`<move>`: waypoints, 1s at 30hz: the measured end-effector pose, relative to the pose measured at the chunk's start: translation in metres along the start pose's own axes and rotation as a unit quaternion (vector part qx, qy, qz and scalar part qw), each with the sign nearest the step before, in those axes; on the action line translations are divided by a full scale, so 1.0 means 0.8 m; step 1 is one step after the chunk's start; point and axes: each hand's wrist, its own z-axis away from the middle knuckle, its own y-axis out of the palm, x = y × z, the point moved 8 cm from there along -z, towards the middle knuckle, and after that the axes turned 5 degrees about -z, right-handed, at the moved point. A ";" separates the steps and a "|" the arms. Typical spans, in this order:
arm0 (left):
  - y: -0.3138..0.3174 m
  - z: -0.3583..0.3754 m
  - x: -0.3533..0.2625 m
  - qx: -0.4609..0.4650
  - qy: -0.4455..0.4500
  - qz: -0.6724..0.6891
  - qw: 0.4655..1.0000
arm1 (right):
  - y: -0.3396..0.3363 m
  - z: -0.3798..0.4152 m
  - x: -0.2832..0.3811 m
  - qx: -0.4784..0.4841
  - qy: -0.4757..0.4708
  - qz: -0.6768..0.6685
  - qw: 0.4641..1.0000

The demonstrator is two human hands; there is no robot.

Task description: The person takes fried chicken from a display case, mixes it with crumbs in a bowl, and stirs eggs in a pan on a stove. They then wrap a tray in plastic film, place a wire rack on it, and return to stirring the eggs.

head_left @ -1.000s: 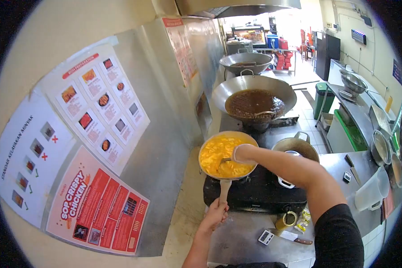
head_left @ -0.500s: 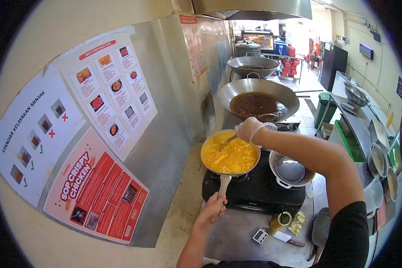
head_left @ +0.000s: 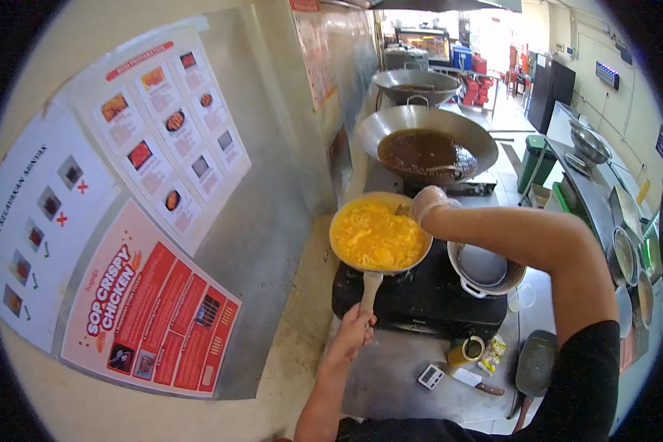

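In the head view, the bare left hand (head_left: 355, 329) clenches the pale handle of the round metal frying pan (head_left: 380, 267) of yellow scrambled egg (head_left: 378, 236) on the black stove (head_left: 420, 302), while the gloved right hand (head_left: 427, 204) grips a barely visible utensil at the pan's far rim, beside the empty steel pot (head_left: 486, 283).

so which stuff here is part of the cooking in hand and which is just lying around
In use: pan of egg, left hand on its handle, gloved right hand with a utensil, stove.

Lying about: timer, knife, pot, wok.
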 end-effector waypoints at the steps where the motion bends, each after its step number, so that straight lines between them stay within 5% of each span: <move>1: -0.002 -0.001 0.001 -0.002 0.001 0.011 1.000 | 0.005 -0.001 -0.009 0.010 0.063 -0.093 0.994; 2: -0.005 0.000 0.002 -0.002 -0.009 0.013 1.000 | 0.009 0.000 -0.019 0.007 0.127 -0.184 0.975; 4: -0.003 0.002 -0.006 0.011 -0.004 0.024 1.000 | -0.014 0.045 -0.015 0.123 0.043 -0.035 0.991; 7: 0.002 0.004 -0.006 0.010 -0.005 0.029 1.000 | -0.036 0.069 -0.027 0.166 -0.032 -0.087 0.982; 12: 0.003 0.006 -0.020 0.019 -0.002 -0.010 1.000 | 0.066 0.023 -0.029 0.339 -0.066 -0.278 0.896; 16: 0.003 0.004 -0.018 0.027 0.003 -0.045 0.999 | 0.087 0.021 0.013 0.358 -0.035 -0.425 0.831; 21: -0.001 0.001 -0.015 0.040 0.012 -0.044 0.998 | 0.027 -0.011 0.070 0.140 -0.185 -0.341 0.911; 23: -0.002 0.000 -0.015 0.027 0.003 -0.070 0.997 | 0.051 -0.061 0.097 0.080 -0.278 -0.070 0.955; 24: -0.001 -0.001 -0.015 0.028 0.007 -0.070 0.997 | 0.046 -0.050 0.096 0.078 -0.275 -0.068 0.956; 26: -0.002 -0.002 -0.013 0.024 0.012 -0.065 0.998 | 0.009 -0.023 0.044 -0.022 -0.015 -0.240 0.970; 30: -0.007 -0.007 -0.004 0.037 0.001 -0.073 0.997 | -0.036 0.020 0.015 -0.065 -0.004 -0.140 0.988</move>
